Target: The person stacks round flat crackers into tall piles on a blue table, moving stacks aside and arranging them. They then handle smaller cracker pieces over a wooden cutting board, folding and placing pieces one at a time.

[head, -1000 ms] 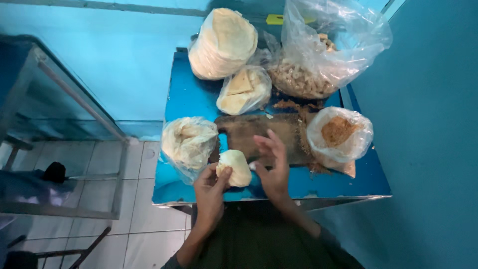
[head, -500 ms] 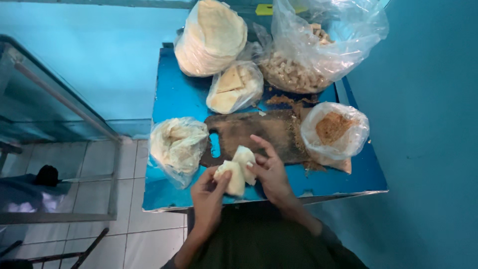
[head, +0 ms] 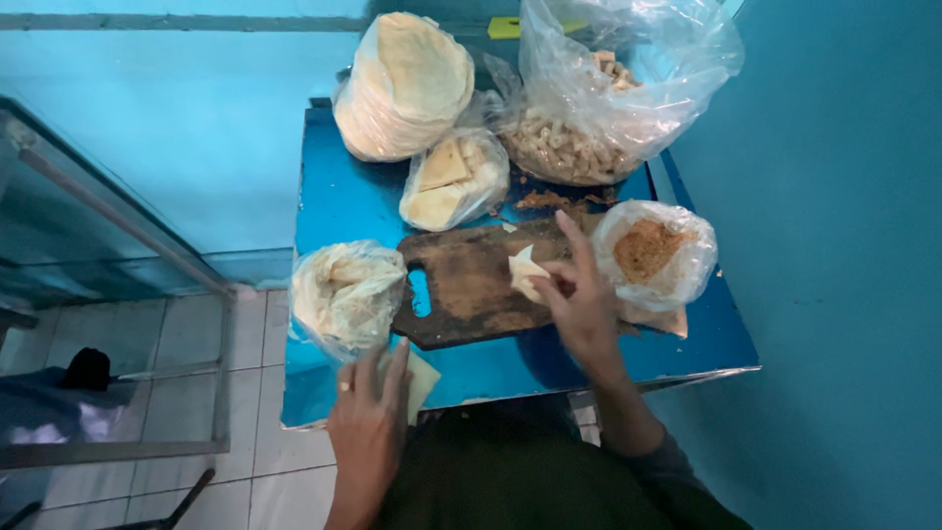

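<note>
Turquoise walls close in around a small blue metal table, with pale floor tiles and a glass-sided counter to its left. On the table, the right hand has its thumb and fingertips pinched together on a small folded piece of pale dough wrapper, held just above a dark wooden chopping board with a handle slot. The left hand lies flat with fingers together and extended, pressing a second pale wrapper against the table's near edge.

Outward from the hands there are five clear plastic bags: one of crumpled wrappers beside the board, one of brown crumbly filling at right, one of cut wrapper pieces, one stack of round flatbreads, and one large bag of small pale chunks.
</note>
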Action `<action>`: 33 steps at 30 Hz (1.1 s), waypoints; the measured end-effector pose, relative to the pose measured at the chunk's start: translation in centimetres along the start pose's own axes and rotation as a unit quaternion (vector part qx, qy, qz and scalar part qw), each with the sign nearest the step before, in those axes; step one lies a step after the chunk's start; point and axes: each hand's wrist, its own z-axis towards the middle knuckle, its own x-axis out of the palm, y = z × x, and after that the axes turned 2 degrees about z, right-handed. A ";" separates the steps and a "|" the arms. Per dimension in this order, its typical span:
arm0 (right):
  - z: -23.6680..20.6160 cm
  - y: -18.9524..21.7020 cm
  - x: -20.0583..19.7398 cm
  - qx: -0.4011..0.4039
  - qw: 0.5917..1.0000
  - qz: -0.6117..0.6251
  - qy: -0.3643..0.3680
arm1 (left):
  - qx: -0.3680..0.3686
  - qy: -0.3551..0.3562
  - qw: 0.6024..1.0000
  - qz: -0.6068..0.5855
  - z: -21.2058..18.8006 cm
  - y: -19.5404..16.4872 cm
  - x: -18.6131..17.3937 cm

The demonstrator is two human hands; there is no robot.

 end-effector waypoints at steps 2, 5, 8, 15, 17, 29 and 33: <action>-0.3 -0.3 0.3 0.041 0.988 0.152 -0.003 | 0.006 -0.097 0.995 0.001 -0.1 -0.5 0.4; -1.7 -0.6 2.1 -0.094 0.992 0.068 -0.057 | -0.058 -0.050 0.974 -0.213 -0.1 -1.7 2.3; -3.2 -0.5 3.9 -0.187 0.982 -0.028 -0.003 | -0.274 0.169 0.649 -0.689 1.9 -1.9 5.9; -4.0 0.2 2.3 -0.244 0.952 0.038 0.180 | -0.322 0.117 0.505 -0.792 1.7 -1.0 8.0; -4.0 0.1 1.8 -0.242 0.955 0.078 0.154 | -0.339 0.129 0.516 -0.775 1.4 -1.1 7.7; -3.8 -2.4 3.6 0.016 0.974 0.185 0.131 | -0.287 0.097 0.641 -0.705 1.4 -2.1 7.3; -3.1 -4.3 3.2 0.113 0.915 0.363 0.132 | -0.315 0.103 0.646 -0.688 1.7 -2.5 7.0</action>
